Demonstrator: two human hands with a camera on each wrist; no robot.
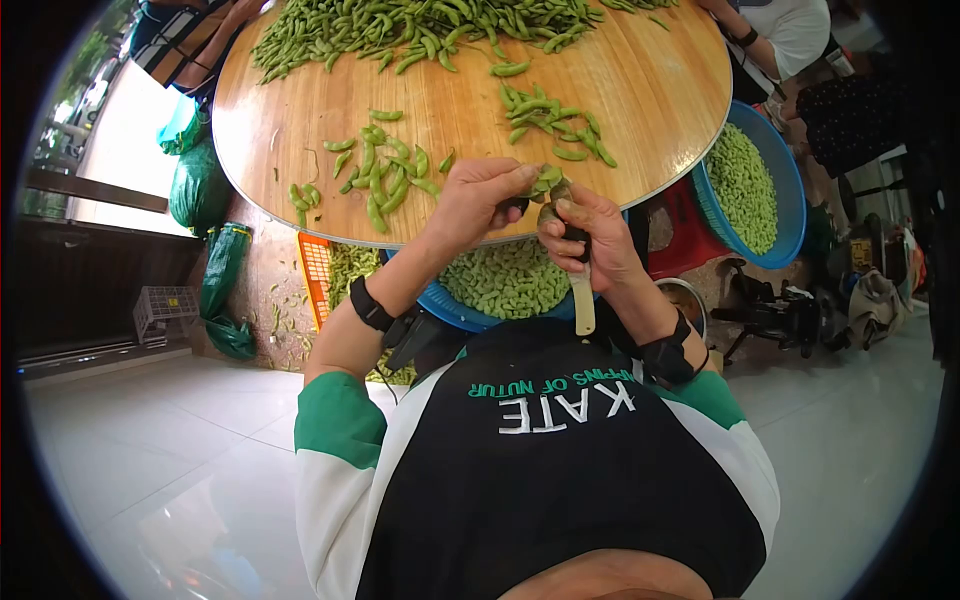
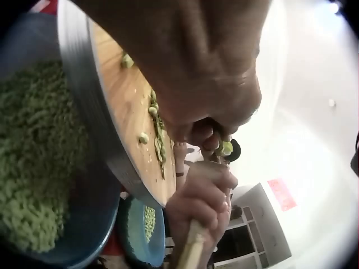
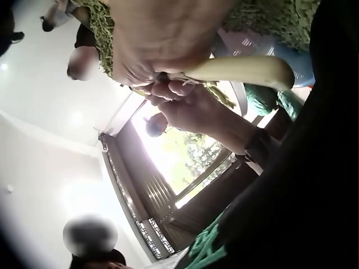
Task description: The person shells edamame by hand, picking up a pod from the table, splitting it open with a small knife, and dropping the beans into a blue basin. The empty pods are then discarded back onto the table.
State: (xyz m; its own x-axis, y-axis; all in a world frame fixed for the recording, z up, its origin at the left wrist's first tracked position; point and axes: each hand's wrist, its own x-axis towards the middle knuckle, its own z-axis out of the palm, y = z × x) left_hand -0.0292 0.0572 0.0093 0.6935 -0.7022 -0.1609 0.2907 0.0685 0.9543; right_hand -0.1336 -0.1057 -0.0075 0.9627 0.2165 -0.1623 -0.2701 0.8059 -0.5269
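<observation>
Just over the near edge of the round wooden table (image 1: 330, 90), both hands meet at a green soybean pod (image 1: 548, 180). My left hand (image 1: 478, 205) pinches the pod between thumb and fingers; a bit of green shows at its fingertips in the left wrist view. My right hand (image 1: 600, 240) grips a cream-handled tool (image 1: 584, 308), whose handle sticks out below the fist toward the body. The working end is hidden by the fingers. Beneath the hands stands a blue basin of shelled beans (image 1: 505, 280). Loose pods (image 1: 380, 175) lie on the table left of the hands.
A large pod heap (image 1: 420, 30) covers the table's far side, with a smaller group of pods (image 1: 555, 120) nearer. Another blue basin (image 1: 795, 215) holds shelled beans at right. An orange crate (image 1: 315, 270) stands at left. Other people sit around the table.
</observation>
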